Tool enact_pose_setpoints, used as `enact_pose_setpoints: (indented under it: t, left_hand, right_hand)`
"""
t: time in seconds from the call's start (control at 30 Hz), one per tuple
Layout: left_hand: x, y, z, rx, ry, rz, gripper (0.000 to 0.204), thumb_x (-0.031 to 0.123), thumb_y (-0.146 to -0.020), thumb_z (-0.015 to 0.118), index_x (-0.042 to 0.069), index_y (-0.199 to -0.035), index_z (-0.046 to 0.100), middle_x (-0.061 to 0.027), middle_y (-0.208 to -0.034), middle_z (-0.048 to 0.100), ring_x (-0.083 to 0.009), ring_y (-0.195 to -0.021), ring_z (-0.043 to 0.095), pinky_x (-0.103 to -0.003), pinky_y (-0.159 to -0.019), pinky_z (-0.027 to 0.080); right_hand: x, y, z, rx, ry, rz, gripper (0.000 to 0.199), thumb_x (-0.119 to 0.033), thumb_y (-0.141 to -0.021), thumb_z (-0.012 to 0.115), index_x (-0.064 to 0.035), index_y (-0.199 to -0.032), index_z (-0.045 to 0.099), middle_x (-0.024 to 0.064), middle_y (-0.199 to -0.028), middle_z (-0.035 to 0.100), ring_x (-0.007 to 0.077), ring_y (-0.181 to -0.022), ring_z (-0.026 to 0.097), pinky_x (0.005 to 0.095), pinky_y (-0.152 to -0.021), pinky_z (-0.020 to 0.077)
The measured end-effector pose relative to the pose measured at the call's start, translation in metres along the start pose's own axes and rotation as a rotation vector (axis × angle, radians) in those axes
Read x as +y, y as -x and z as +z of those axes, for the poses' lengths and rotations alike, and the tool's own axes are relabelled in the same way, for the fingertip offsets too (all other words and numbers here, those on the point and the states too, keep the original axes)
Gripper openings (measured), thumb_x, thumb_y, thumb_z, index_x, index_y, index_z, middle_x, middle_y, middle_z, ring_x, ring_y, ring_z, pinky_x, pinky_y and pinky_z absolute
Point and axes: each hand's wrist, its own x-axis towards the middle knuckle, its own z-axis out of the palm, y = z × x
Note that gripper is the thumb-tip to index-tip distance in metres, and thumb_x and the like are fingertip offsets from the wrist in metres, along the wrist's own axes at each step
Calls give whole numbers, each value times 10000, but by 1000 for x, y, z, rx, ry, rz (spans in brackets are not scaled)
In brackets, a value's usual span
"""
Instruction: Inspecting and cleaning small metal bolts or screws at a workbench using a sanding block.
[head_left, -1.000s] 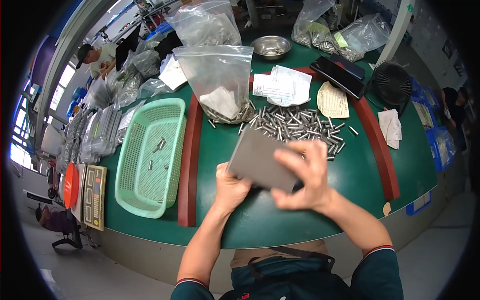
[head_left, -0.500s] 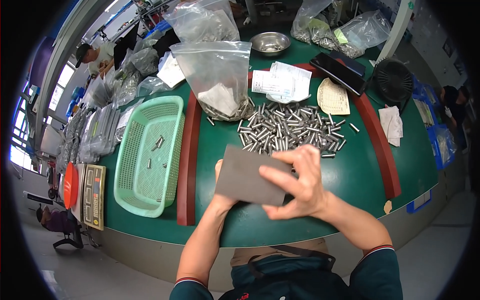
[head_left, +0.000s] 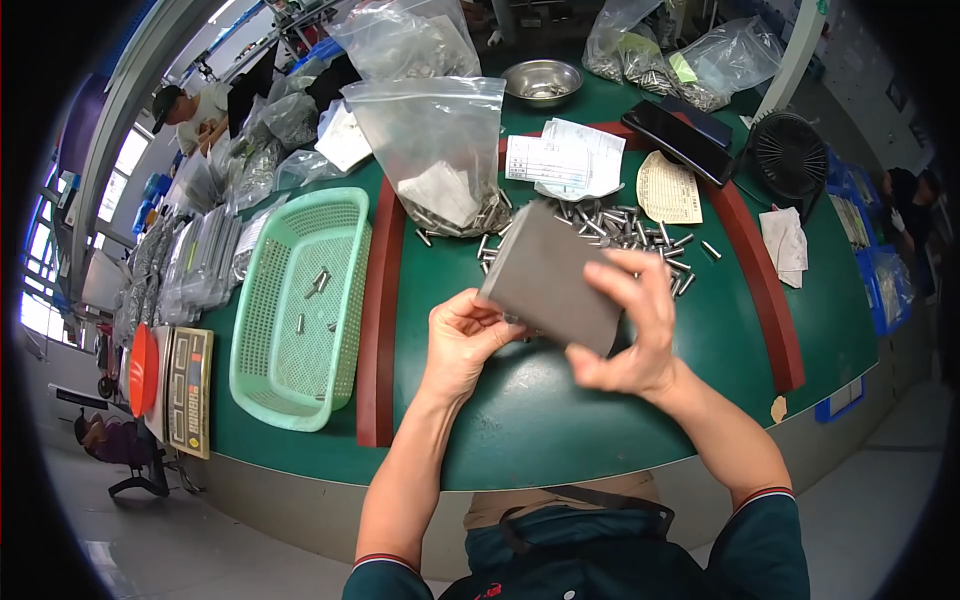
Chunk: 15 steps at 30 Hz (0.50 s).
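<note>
Green bench [head_left: 560,420] filling centre frame, red strips down left and right. Mint-green basket [head_left: 300,310] at centre left, a few small metal pins lying inside. Clear plastic bag [head_left: 440,150] standing upper centre, part-filled with pins. Grey flat pad [head_left: 552,278] held tilted above the bench, centre frame, over the near edge of the loose metal pins [head_left: 640,235]. Right hand [head_left: 630,335] gripping the pad's lower right edge, fingers clamped on it. Left hand [head_left: 462,335] at the pad's lower left corner, fingers pinched on that edge. White paper slips [head_left: 565,160] upper centre.
</note>
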Motion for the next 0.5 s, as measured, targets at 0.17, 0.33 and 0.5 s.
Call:
enact_pose_setpoints:
  t: [0.17, 0.33, 0.5]
  left_hand:
    - [-13, 10, 5, 161, -365, 66, 159, 50, -792, 672, 9, -945, 654, -59, -850, 683, -124, -767, 642, -259, -717, 525]
    - [-5, 5, 3, -80, -457, 239, 64, -49, -739, 679, -7, -787, 679, -69, -812, 708, -116, -729, 662, -250, -664, 521]
    - [-9, 9, 3, 70, -437, 406, 119, -73, -697, 658, 16, -775, 669, -60, -789, 697, -104, -710, 647, -251, -648, 509]
  right_hand:
    - [-13, -2, 7, -155, -100, -86, 617, -327, -524, 741, -122, -1094, 627, 109, -1044, 562, 255, -879, 539, 398, -810, 379]
    - [-3, -1, 2, 28, 31, 54, 628, -265, -484, 757, -84, -1071, 624, 120, -1007, 552, 270, -877, 515, 391, -787, 382]
    - [-10, -6, 8, -71, 94, 90, 624, -249, -517, 725, -44, -1092, 593, 147, -1007, 549, 280, -885, 521, 386, -792, 400]
